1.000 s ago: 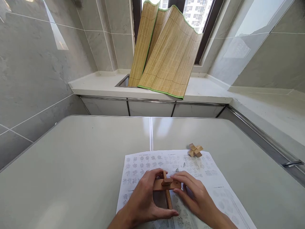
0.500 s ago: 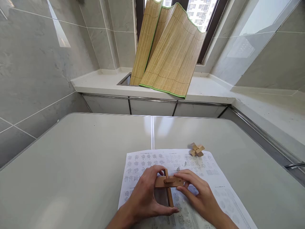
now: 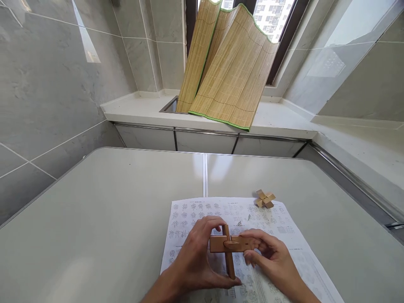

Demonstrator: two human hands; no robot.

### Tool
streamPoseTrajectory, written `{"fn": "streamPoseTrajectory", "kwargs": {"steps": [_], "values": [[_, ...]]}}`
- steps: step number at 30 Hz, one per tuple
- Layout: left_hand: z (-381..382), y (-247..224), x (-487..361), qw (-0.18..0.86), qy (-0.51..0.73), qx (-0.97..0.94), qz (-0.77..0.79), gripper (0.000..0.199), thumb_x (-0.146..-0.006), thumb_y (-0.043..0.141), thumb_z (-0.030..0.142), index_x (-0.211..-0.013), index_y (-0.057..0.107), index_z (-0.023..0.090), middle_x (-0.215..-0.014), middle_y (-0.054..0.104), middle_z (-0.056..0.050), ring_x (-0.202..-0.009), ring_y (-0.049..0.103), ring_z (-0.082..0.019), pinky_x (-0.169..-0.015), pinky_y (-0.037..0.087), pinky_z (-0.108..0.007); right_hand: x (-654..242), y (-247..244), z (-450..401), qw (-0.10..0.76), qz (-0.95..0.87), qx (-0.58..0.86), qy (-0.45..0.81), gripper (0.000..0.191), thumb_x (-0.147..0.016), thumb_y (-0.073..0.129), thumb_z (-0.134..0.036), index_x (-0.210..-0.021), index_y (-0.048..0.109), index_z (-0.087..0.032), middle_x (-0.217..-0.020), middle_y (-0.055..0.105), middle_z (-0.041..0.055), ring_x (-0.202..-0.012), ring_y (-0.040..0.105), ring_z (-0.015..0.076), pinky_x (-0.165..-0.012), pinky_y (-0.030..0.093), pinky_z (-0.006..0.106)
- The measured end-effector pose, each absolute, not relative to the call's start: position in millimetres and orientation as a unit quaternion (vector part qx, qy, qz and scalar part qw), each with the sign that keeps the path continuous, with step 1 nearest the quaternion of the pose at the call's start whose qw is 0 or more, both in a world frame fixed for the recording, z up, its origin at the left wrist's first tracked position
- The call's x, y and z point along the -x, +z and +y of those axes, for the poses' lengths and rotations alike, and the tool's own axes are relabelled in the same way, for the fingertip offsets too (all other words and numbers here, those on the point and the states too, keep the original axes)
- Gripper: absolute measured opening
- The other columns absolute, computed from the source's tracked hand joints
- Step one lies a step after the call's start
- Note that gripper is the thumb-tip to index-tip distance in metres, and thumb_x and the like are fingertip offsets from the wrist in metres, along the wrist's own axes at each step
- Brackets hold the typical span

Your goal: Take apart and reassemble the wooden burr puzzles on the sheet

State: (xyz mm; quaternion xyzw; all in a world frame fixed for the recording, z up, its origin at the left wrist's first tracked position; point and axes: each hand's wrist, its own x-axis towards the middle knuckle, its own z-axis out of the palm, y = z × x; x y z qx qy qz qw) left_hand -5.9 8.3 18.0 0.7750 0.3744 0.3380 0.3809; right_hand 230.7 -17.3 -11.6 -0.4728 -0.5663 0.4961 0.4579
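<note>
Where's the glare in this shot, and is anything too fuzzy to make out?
In the head view, glare whitens the table beside its center seam and at near left; the window looks very bright; the wooden cross-shaped piece looks fairly sharp, but most print on the paper sheet is too small to read.

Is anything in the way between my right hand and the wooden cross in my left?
Nothing visible is. Your right hand is right at the near end of the wooden cross. The star-shaped block sits farther off, clear of both.
</note>
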Motion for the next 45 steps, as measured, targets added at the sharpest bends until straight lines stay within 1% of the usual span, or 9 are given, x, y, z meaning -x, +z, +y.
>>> {"fn": "streamPoseTrajectory", "kwargs": {"steps": [3, 10, 19, 23, 29, 32, 35, 41, 45], "values": [[5, 14, 3, 0.41, 0.36, -0.756, 0.361, 0.089, -0.05, 0.1, 0.039, -0.124, 0.052, 0.028, -0.124, 0.061, -0.007, -0.113, 0.062, -0.03, -0.097, 0.056, -0.042, -232, -15, -20, 0.436, -0.508, 0.461, 0.582, 0.04, -0.084, 0.087, -0.052, -0.107, 0.078, -0.021, -0.057, 0.072, 0.0003, -0.049, 0.066, 0.0179, -0.052, 0.057, 0.028], [0, 14, -1, 0.385, 0.369, -0.762, 0.368, 0.097, -0.047, 0.099, 0.027, -0.129, 0.048, 0.029, -0.129, 0.059, -0.008, -0.12, 0.06, -0.033, -0.101, 0.055, -0.045, -235, -19, -19, 0.438, -0.469, 0.41, 0.648, 0.04, -0.085, 0.087, -0.049, -0.106, 0.071, -0.02, -0.059, 0.073, 0.0017, -0.048, 0.068, 0.0188, -0.049, 0.054, 0.028], [2, 13, 3, 0.371, 0.341, -0.781, 0.369, 0.093, -0.05, 0.099, 0.028, -0.128, 0.05, 0.029, -0.129, 0.061, -0.008, -0.12, 0.061, -0.033, -0.102, 0.054, -0.044, -238, -24, -22, 0.496, -0.447, 0.414, 0.618, 0.047, -0.086, 0.08, -0.062, -0.11, 0.067, -0.024, -0.053, 0.063, -0.0037, -0.038, 0.053, 0.0149, -0.044, 0.043, 0.027], [1, 10, 1, 0.391, 0.349, -0.764, 0.376, 0.096, -0.05, 0.101, 0.034, -0.132, 0.051, 0.028, -0.128, 0.062, -0.009, -0.114, 0.062, -0.031, -0.101, 0.055, -0.044, -240, -15, -18, 0.536, -0.435, 0.446, 0.57, 0.041, -0.092, 0.075, -0.059, -0.116, 0.065, -0.027, -0.056, 0.062, -0.0049, -0.043, 0.05, 0.0136, -0.052, 0.045, 0.028], [4, 12, 3, 0.467, 0.364, -0.693, 0.41, 0.088, -0.056, 0.096, 0.057, -0.129, 0.06, 0.025, -0.118, 0.068, -0.008, -0.104, 0.065, -0.03, -0.098, 0.054, -0.044, -234, -10, -7, 0.496, -0.478, 0.566, 0.452, 0.046, -0.096, 0.07, -0.057, -0.126, 0.065, -0.023, -0.066, 0.067, -0.0013, -0.061, 0.06, 0.0185, -0.063, 0.051, 0.031], [7, 16, 5, 0.555, 0.365, -0.643, 0.382, 0.084, -0.068, 0.08, 0.079, -0.13, 0.064, 0.024, -0.117, 0.071, -0.01, -0.107, 0.068, -0.033, -0.101, 0.054, -0.047, -231, -15, -7, 0.453, -0.522, 0.59, 0.418, 0.046, -0.096, 0.069, -0.057, -0.125, 0.067, -0.022, -0.078, 0.072, 0.002, -0.074, 0.067, 0.0219, -0.071, 0.055, 0.033], [9, 19, 7, 0.645, 0.368, -0.579, 0.336, 0.092, -0.073, 0.061, 0.094, -0.132, 0.066, 0.024, -0.121, 0.073, -0.012, -0.119, 0.067, -0.038, -0.105, 0.053, -0.052, -227, -20, -10, 0.406, -0.577, 0.595, 0.386, 0.042, -0.099, 0.065, -0.056, -0.124, 0.068, -0.023, -0.085, 0.073, 0.0033, -0.076, 0.067, 0.0219, -0.066, 0.055, 0.031], [9, 14, 9, 0.723, 0.413, -0.471, 0.291, 0.088, -0.081, 0.062, 0.087, -0.138, 0.067, 0.019, -0.133, 0.072, -0.016, -0.131, 0.06, -0.042, -0.118, 0.039, -0.057, -222, -23, -15, 0.353, -0.674, 0.565, 0.32, 0.032, -0.104, 0.06, -0.05, -0.123, 0.068, -0.027, -0.085, 0.07, 0.0017, -0.062, 0.06, 0.0185, -0.053, 0.051, 0.029], [9, 8, 6, 0.768, 0.447, -0.401, 0.223, 0.077, -0.092, 0.061, 0.076, -0.137, 0.068, 0.015, -0.132, 0.072, -0.019, -0.13, 0.06, -0.041, -0.116, 0.039, -0.054, -222, -27, -16, 0.354, -0.722, 0.527, 0.275, 0.026, -0.106, 0.058, -0.042, -0.128, 0.064, -0.03, -0.106, 0.074, 0.0065, -0.08, 0.069, 0.0236, -0.067, 0.059, 0.034]]}}
